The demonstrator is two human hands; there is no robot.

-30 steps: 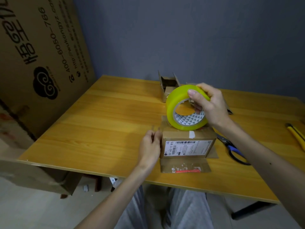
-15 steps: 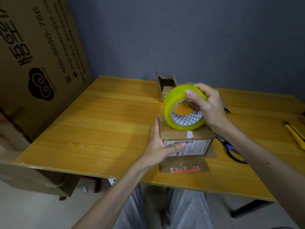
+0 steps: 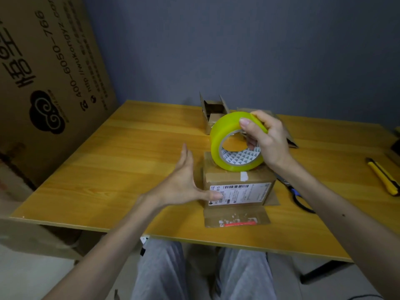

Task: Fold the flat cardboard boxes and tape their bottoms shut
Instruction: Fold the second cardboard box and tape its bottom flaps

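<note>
Cardboard box [image 3: 238, 180], light and stiff, near the desk's [image 3: 108, 169] front edge: I'm bracing it, left hand [image 3: 184, 185] spread open, right hand [image 3: 268, 139] clamping the tape roll [image 3: 220, 139] on top.

Two small cardboard boxes [image 3: 238, 187] [image 3: 213, 113], one tape roll [image 3: 229, 144], one pair of scissors [image 3: 299, 198], and one utility knife [image 3: 383, 176] are counted.
</note>
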